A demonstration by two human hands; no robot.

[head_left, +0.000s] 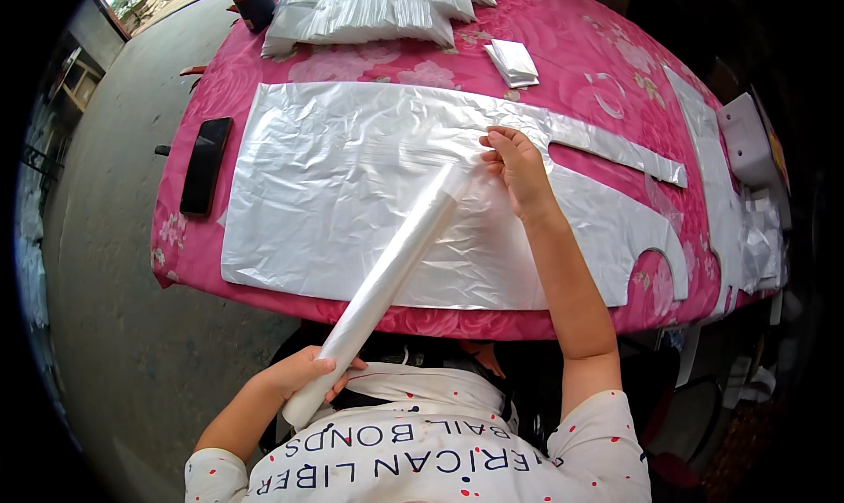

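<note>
A roll of plastic film [382, 283], slender, translucent white and smooth with a soft sheen, slants from the wearer's lap up over the near edge of the table, its far end above the middle of a large plastic sheet [316, 169]. The left hand [308, 373] grasps the roll near its lower end, fingers wrapped around it. The right hand [519, 167] is at the far end, over the sheet, thumb and fingers drawn together beside thin clear film; whether they pinch it cannot be told. The sheet is silvery white, glossy and finely creased, its right side cut into long straps with rounded notches. A second sheet [699, 142] of like material lies further right, near a white box [747, 138]. Beyond the first sheet sit a small folded packet [512, 63] and a broad heap of folded plastic [369, 15], its edges closely layered. A dark cylindrical container [251, 2] beside the heap carries a printed label, too small to read. A black phone [207, 167] with a glossy face lies left of the sheet. The tablecloth [585, 59] is pink with a floral print. The wearer's white shirt [422, 455] bears large dark capital lettering, upside down in view, and scattered red and dark specks. The floor [114, 239] is grey and smudged.
</note>
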